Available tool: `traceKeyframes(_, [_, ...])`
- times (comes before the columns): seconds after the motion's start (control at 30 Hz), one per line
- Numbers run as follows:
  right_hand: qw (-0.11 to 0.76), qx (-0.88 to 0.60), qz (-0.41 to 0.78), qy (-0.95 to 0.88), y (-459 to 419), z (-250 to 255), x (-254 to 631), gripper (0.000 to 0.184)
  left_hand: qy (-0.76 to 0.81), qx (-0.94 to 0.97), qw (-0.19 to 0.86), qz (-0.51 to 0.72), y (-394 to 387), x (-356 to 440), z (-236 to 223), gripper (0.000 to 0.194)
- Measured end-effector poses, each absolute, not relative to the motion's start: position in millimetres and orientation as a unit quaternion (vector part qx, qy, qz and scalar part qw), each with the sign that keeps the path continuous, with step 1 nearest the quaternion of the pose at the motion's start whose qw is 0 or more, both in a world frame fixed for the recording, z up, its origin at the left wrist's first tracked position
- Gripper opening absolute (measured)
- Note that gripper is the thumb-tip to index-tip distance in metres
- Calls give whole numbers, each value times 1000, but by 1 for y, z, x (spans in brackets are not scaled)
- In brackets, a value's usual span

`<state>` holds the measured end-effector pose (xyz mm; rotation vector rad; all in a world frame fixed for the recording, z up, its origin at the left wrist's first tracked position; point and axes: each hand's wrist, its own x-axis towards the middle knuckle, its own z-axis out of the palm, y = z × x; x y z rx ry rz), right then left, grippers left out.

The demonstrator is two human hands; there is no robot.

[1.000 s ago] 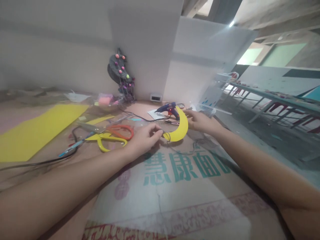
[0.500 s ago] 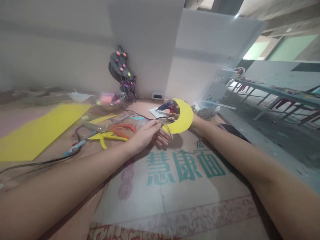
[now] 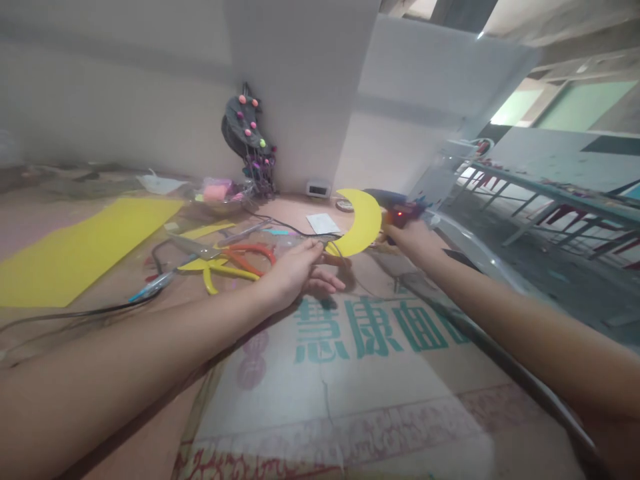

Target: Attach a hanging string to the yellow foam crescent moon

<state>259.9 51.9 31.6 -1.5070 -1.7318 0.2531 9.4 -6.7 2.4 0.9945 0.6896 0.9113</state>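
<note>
Yellow crescent (image 3: 369,223) extends rightward, lower tip held in left fingers (image 3: 313,247).

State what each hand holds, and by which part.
Left hand: crescent, pinched at its lower tip. Right hand: glue gun, apparently by the handle.
</note>
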Motion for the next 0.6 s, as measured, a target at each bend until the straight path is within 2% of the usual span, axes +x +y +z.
traceKeyframes(0.07, [426, -589, 111, -678, 35, 37, 261, 25, 316, 430, 722, 441, -7, 9, 6, 18])
traceKeyframes(0.3, [607, -457, 212, -615, -23, 26, 238, 22, 310, 412, 709, 481, -4, 6, 7, 20])
traceKeyframes(0.5, [538, -581, 214, -572, -42, 19, 213, 24, 309, 423, 706, 476, -6, 7, 9, 22])
traceKeyframes(0.6, [538, -589, 233, -555, -41, 18, 207, 25, 311, 440, 703, 464, -3, 7, 6, 22])
